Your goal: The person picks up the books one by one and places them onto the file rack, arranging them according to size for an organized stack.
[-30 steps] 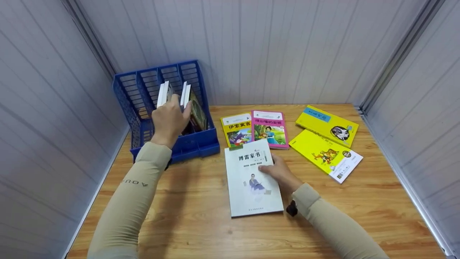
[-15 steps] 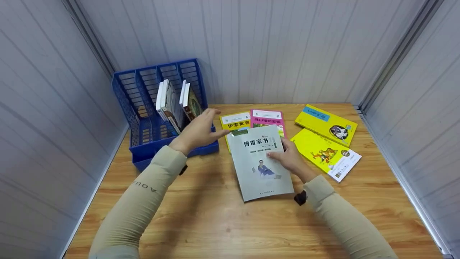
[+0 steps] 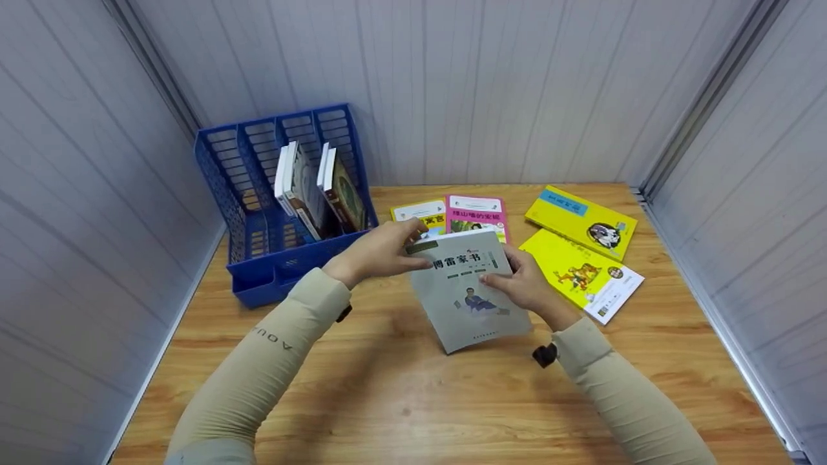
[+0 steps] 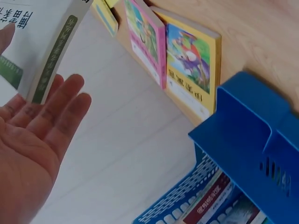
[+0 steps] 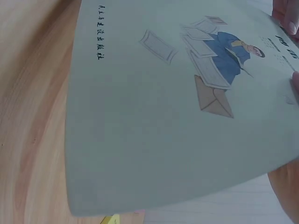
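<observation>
A pale book (image 3: pixel 468 303) with a seated figure in blue on its cover is held tilted above the table by my right hand (image 3: pixel 528 284), thumb on the front and fingers behind its right edge. My left hand (image 3: pixel 378 250) is at the top left corner. In the left wrist view, the left fingers (image 4: pixel 65 116) extend behind the green-labelled spine, fairly straight, with a thumb tip over the cover. The right wrist view is mostly filled by the cover (image 5: pixel 140 135), slightly bowed; most of the right hand is out of that view.
Left of the hands stands a blue file rack (image 3: pixel 284 258) with several upright books (image 3: pixel 307 187). Behind the pale book lie a pink book (image 3: pixel 475 206) and a yellow book (image 3: pixel 420 210). Two more yellow books, one with a dog picture (image 3: pixel 581 219) and one with a cartoon (image 3: pixel 575 274), overlap at right.
My left hand has left the books in the rack and moved right to the pale book's corner. The right hand has lifted that book off the table, tilting it.
</observation>
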Motion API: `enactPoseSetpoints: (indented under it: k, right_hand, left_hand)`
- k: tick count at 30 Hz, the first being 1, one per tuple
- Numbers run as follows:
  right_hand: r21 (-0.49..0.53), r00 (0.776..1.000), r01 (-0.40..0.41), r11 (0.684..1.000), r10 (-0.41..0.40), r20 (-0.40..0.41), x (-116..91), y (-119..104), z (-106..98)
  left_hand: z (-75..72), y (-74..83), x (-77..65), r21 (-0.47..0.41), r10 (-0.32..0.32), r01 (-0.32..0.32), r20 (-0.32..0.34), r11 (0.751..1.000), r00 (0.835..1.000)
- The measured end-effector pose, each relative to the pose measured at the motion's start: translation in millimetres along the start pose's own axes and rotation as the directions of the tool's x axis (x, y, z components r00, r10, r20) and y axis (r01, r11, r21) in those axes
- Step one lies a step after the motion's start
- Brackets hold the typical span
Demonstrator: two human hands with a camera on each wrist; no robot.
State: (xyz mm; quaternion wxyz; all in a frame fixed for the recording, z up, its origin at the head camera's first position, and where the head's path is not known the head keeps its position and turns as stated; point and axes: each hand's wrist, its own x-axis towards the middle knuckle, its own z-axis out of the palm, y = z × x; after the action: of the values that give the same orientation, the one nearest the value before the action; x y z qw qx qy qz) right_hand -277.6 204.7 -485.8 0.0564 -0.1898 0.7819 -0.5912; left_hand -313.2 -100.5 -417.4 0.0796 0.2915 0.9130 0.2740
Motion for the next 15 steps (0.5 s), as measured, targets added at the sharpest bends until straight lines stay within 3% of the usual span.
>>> enactPoseSetpoints:
  k: [6,15]
  right_hand:
    - [-0.003,0.999,0.033,0.999,-0.032,0.024,-6.6,-4.5,0.2]
    - [-0.015,0.992,0.115,0.993,-0.114,0.052,-15.1,-10.0,2.2]
  left_hand:
    - [8.4,3.5,0.0,-0.068,0.010,-0.008,0.036,0.998,0.999]
    - [16.0,8.4,-3.0,-0.125,0.111,-0.103,0.064,0.987,0.992]
